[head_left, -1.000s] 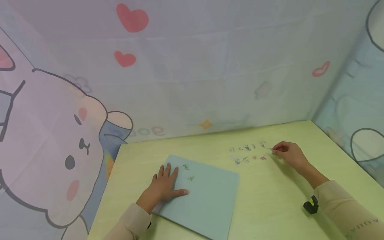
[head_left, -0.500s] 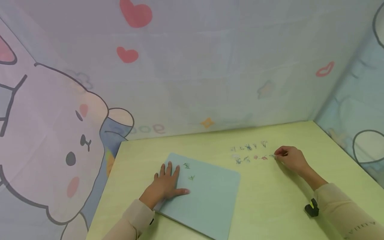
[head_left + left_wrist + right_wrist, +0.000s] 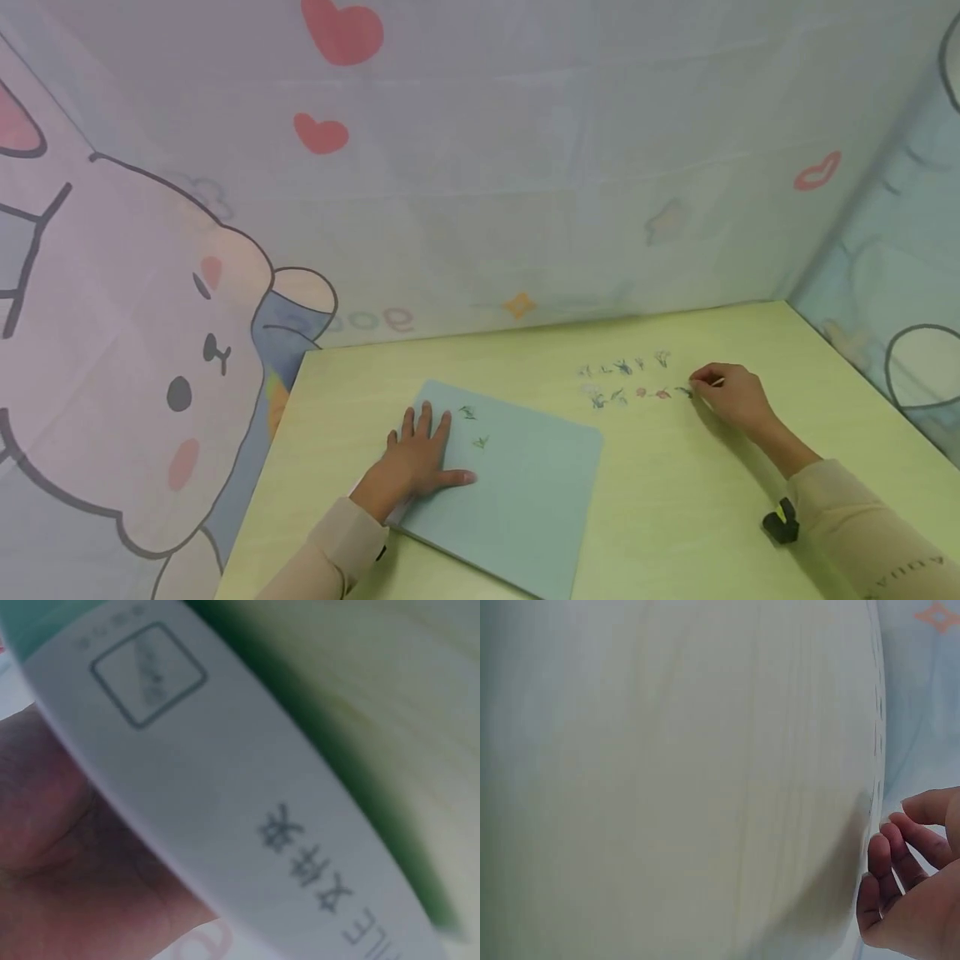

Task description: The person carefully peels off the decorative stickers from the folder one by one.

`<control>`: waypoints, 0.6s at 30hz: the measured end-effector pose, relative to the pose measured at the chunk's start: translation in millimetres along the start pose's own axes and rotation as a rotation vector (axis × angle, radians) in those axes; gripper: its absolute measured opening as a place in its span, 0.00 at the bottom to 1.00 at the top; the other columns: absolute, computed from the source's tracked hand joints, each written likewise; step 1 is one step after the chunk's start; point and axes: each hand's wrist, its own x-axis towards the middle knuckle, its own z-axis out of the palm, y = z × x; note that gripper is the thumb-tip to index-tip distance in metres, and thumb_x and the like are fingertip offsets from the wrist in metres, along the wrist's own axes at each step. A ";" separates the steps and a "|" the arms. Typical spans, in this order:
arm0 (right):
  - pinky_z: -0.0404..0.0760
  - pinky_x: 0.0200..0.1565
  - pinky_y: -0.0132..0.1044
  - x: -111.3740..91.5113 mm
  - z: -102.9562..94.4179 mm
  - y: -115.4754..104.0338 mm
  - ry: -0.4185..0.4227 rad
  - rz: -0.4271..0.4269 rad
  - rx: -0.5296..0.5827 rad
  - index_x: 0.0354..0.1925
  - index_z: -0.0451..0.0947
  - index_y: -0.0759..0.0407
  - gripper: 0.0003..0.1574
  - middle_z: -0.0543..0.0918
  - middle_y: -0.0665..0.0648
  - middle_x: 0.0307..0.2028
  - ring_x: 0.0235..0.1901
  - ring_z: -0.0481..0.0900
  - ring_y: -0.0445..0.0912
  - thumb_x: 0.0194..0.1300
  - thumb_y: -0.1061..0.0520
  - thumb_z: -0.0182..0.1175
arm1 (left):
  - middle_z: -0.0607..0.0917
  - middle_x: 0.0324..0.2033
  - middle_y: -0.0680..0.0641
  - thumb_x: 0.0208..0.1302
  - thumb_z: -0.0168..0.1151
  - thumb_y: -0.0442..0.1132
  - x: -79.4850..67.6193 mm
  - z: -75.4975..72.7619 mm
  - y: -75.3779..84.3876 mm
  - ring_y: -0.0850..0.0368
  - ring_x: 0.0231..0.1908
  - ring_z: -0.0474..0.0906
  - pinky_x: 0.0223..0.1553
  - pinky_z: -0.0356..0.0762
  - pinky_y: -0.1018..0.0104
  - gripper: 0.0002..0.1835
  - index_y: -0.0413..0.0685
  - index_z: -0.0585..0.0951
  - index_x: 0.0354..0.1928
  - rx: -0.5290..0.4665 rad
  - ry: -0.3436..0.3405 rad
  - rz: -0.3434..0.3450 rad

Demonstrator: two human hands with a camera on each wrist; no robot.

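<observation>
On the yellow table lies a pale green file folder (image 3: pixel 525 492), its white spine (image 3: pixel 195 765) marked "FILE" filling the left wrist view. My left hand (image 3: pixel 408 462) rests on the folder's left side with fingers spread. Two small green plant-shaped pieces (image 3: pixel 480 442), like stickers, lie on the cover by its fingertips. My right hand (image 3: pixel 731 396) is at the right end of a row of small flower-shaped pieces (image 3: pixel 663 393). Its fingertips are right beside a dark green leafy piece (image 3: pixel 683 391). In the right wrist view a narrow gap shows between thumb and forefinger, with nothing seen in it.
Another row of small plant-shaped pieces (image 3: pixel 622 367) lies just behind the first. A black clip-like object (image 3: pixel 782 522) shows at my right sleeve. Printed cloth walls (image 3: pixel 480 208) with hearts and a rabbit enclose the table (image 3: pixel 660 517) at the back and sides.
My right hand brought the leafy piece down from the back row's end to the front row's end, then its fingertips drew slightly up from it. The left hand kept its place on the folder.
</observation>
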 end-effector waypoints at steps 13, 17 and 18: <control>0.79 0.32 0.38 -4.6 22.5 -47.1 -0.008 -0.111 0.091 0.51 0.86 0.66 0.14 0.88 0.62 0.42 0.37 0.83 0.50 0.78 0.56 0.63 | 0.49 0.81 0.27 0.63 0.70 0.69 4.7 3.5 -2.7 0.23 0.80 0.42 0.71 0.54 0.23 0.59 0.39 0.58 0.83 -0.029 -0.005 0.027; 0.80 0.35 0.37 -6.0 34.3 -65.3 -0.009 -0.170 0.114 0.50 0.86 0.64 0.12 0.88 0.59 0.43 0.38 0.83 0.49 0.77 0.56 0.65 | 0.48 0.82 0.30 0.61 0.73 0.68 5.6 -0.8 -5.3 0.27 0.81 0.41 0.71 0.54 0.24 0.60 0.40 0.57 0.83 -0.036 -0.031 0.052; 0.81 0.35 0.37 -6.3 37.3 -70.1 -0.010 -0.185 0.121 0.50 0.86 0.64 0.12 0.88 0.59 0.43 0.38 0.83 0.49 0.77 0.56 0.65 | 0.48 0.83 0.31 0.61 0.74 0.67 5.7 -1.4 -6.2 0.28 0.81 0.42 0.71 0.54 0.24 0.61 0.40 0.57 0.84 -0.038 -0.036 0.061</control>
